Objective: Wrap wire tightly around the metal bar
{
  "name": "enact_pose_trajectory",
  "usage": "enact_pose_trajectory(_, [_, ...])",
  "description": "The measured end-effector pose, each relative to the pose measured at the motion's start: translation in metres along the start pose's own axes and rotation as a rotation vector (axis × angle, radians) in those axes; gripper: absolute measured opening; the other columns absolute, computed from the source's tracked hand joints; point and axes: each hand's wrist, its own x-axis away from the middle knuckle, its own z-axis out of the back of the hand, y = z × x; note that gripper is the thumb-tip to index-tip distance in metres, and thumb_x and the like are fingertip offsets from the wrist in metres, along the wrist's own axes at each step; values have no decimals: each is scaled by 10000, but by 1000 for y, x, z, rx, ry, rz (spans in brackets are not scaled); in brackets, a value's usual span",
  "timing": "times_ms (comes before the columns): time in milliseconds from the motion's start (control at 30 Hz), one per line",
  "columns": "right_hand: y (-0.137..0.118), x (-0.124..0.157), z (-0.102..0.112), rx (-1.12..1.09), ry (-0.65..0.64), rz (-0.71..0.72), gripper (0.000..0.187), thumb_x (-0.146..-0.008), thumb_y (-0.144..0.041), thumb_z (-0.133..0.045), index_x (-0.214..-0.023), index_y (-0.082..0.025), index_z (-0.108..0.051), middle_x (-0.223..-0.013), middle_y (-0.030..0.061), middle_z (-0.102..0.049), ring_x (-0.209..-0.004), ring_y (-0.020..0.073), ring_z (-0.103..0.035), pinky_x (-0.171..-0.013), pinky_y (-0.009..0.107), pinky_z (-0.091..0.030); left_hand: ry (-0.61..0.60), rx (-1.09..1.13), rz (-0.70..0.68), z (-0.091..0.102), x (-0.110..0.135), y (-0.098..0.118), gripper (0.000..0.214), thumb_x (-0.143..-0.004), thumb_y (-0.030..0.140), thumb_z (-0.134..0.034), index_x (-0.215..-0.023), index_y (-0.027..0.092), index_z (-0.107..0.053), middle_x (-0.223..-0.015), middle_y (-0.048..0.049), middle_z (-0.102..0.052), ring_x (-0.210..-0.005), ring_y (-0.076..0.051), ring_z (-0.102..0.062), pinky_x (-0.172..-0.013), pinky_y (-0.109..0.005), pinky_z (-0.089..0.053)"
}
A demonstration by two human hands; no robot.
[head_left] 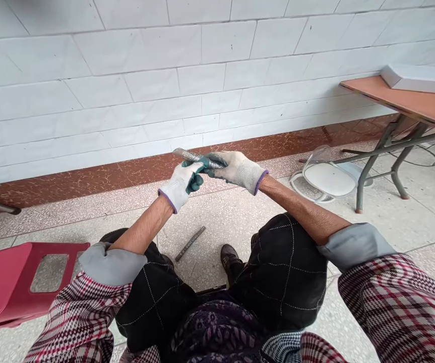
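While seated low over the tiled floor (421,201), both gloved hands up at frame centre, meeting just below the white tiled wall (126,91). Left hand (181,182) clenched around the near end of a grey metal rod (196,157), green palm coating showing between the fingers. Right hand (238,170) closed over the rod's other end, knuckles up, gripping from above. Held out clear of the knees, probably so both wrists get room to twist or rub along it. Long axis close to level, running from upper left to lower right across the frame centre; free tip poking out up and left past the left hand, the far end buried inside the right glove, so no telling how long that end runs.

Down on the floor between the legs, a flat metal strip (190,243), lying slantwise, well apart from both hands, likely parked there within reach. A dark shoe (229,256) just to the right of it. Red plastic stool (9,282) at lower left. Folding table (410,103) at upper right, with a clear lid-like dish (328,176) tipped on the floor by its legs.
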Motion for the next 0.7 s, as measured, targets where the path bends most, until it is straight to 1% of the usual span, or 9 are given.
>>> enact_pose_trajectory(100, [-4,1,-1,149,31,-4,346,-876,-274,-711,-1210,-186,-686,-1064,75,-718,-930,235,-652,-797,364,-484,29,60,-27,2,-6,-1,98,-943,114,-595,-872,179,-574,-583,47,-589,-381,-57,-439,-372,-204,-264])
enact_pose_trajectory(167, [-7,2,-1,305,84,-45,398,-876,-230,-697,-1266,-174,-647,-1155,114,-691,-965,256,-646,-785,375,-484,39,79,-55,4,-9,0,97,-944,120,-580,-862,171,-581,-621,26,-634,-377,-51,-421,-374,-207,-266])
enact_pose_trajectory(267, [-12,7,1,500,99,-51,316,-928,-193,-623,-1244,-179,-640,-1212,139,-647,-988,265,-632,-737,366,-468,0,94,-55,8,-9,3,120,-941,127,-575,-826,161,-592,-642,13,-647,-368,-36,-385,-376,-202,-249])
enact_pose_trajectory(367, [-14,14,3,532,121,-18,289,-980,-235,-579,-1258,-178,-627,-1190,135,-643,-946,252,-623,-712,357,-453,-76,88,-47,13,-6,6,135,-923,105,-567,-802,162,-587,-607,23,-607,-364,-36,-383,-377,-197,-260])
enact_pose_trajectory(433, [-13,18,3,412,158,-35,266,-972,-279,-606,-1217,-177,-633,-1059,99,-662,-842,218,-604,-682,340,-446,-134,66,-67,17,-2,7,117,-906,101,-564,-814,169,-591,-581,33,-574,-358,-44,-388,-361,-200,-254])
enact_pose_trajectory(500, [-11,22,3,150,130,-86,196,-954,-321,-639,-1090,-181,-644,-856,39,-625,-703,167,-549,-602,300,-430,-179,26,-121,21,2,6,98,-884,104,-566,-825,172,-603,-559,43,-543,-340,-47,-356,-333,-208,-220])
enact_pose_trajectory(533, [-11,23,4,-19,83,-114,176,-951,-345,-644,-1024,-185,-636,-773,11,-582,-638,143,-512,-545,276,-409,-198,-11,-154,23,4,5,95,-871,104,-567,-821,172,-611,-548,47,-529,-328,-45,-326,-321,-213,-194])
enact_pose_trajectory(600, [-11,27,7,-359,-48,-153,231,-962,-416,-636,-939,-189,-602,-683,-24,-510,-522,104,-439,-424,239,-343,-258,-104,-205,27,7,5,99,-838,98,-569,-799,172,-623,-532,50,-510,-316,-42,-289,-309,-219,-164])
enact_pose_trajectory(700, [-13,33,19,-723,-245,-118,364,-954,-539,-635,-952,-178,-591,-627,-56,-479,-390,66,-351,-305,219,-251,-398,-237,-213,33,12,10,70,-833,151,-605,-774,174,-634,-534,37,-506,-351,-50,-340,-332,-211,-206])
